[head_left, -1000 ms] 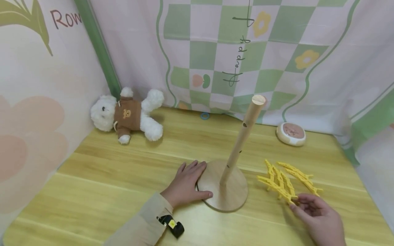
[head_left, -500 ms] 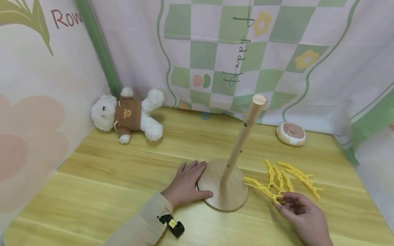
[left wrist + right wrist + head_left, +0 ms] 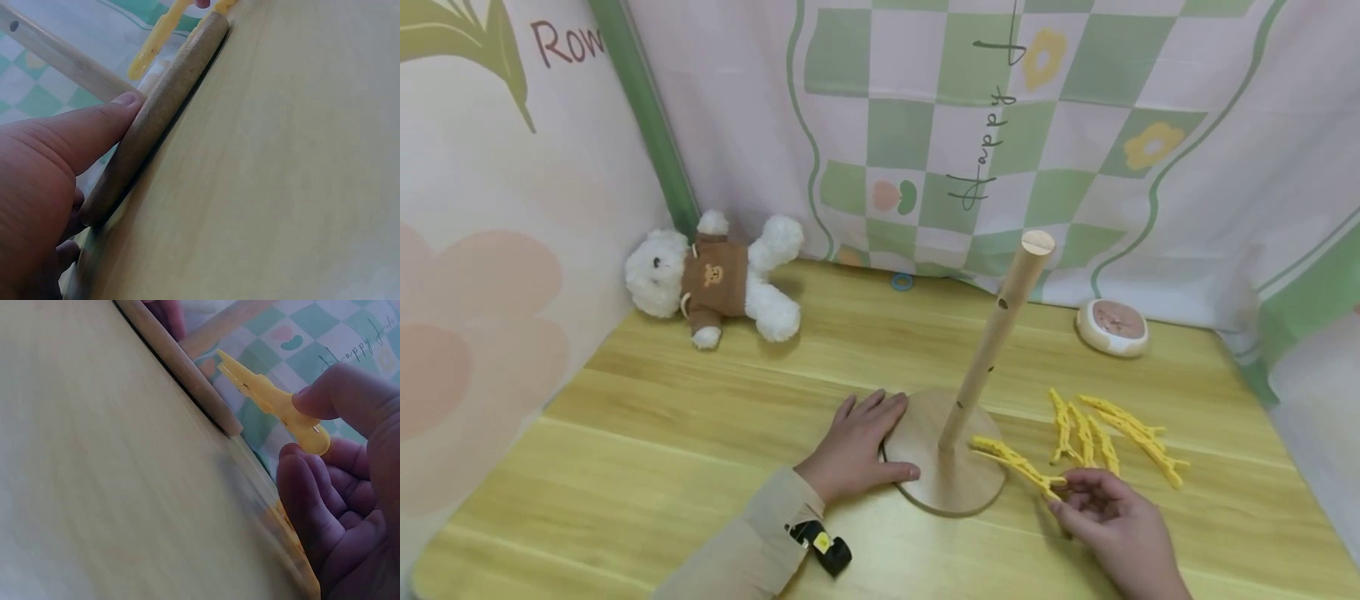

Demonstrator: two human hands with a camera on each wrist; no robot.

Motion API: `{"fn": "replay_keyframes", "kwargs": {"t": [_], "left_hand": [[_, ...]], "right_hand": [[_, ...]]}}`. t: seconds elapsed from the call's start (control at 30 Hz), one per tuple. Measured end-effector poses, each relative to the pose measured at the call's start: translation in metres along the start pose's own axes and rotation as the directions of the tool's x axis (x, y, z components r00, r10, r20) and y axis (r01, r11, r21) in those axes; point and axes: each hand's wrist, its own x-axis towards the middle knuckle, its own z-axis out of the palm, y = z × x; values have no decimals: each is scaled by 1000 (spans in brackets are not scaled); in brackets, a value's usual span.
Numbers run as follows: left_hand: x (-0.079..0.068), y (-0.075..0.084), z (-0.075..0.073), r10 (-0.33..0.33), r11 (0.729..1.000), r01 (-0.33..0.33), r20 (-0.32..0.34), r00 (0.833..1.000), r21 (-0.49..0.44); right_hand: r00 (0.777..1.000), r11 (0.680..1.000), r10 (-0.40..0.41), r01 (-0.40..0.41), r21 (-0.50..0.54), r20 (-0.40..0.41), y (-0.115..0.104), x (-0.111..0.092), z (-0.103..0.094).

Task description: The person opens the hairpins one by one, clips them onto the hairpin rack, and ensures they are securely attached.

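A wooden stand has a round base (image 3: pixel 925 492) and an upright pole (image 3: pixel 988 354) with small holes along it. My left hand (image 3: pixel 857 446) rests on the left edge of that base, fingers spread, thumb lying along its top in the left wrist view. Between thumb and fingertips, my right hand (image 3: pixel 1116 525) pinches one end of a long yellow plastic clip (image 3: pixel 265 394). The clip's narrow far end points left and overlaps the base's right edge in the head view. Several more yellow clips (image 3: pixel 1131 429) lie on the table behind my right hand.
A white plush dog (image 3: pixel 715 275) in a brown top lies at the back left of the wooden table (image 3: pixel 647 400). A small blue ring (image 3: pixel 902 282) is near the back curtain (image 3: pixel 898 133). At the back right sits a white and pink clock-like device (image 3: pixel 1112 327).
My right hand has moved left, carrying the clip away from the other yellow clips and toward the stand's base. The left hand stays on the base.
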Motion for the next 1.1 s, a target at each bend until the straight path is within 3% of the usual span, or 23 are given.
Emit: {"fn": "replay_keyframes", "kwargs": {"t": [0.2,0.63,1.1], "left_hand": [[0,0,0,19,1000,-19,-10,1000,-1],[0,0,-1,16,1000,-16,-5,1000,-4],[0,0,-1,18,1000,-18,-4,1000,-4]], "right_hand": [[998,1000,-31,31,-6,52,-3,0,5],[995,993,-87,91,-78,54,-2,8,12],[992,992,-102,107,-70,69,-5,13,16]]}}
